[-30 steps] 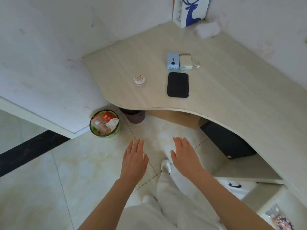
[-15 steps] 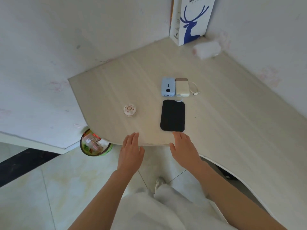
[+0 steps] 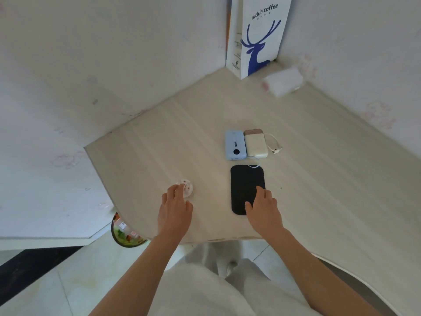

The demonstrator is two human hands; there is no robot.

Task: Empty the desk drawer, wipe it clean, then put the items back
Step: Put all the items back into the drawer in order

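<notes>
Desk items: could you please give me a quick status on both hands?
Left hand touching round case, fingers curling. Right hand flat on black pad. Power banks untouched behind. Nothing in the way.

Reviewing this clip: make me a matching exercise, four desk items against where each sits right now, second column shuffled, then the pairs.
Things:
1. black pad
2. blue power bank
3. luckin coffee bag
4. small round case

Places:
A. back corner, against the walls
B. under the right hand
C. at the left hand fingertips
D. beside the cream power bank

Pairs: 1-B, 2-D, 3-A, 4-C
</notes>
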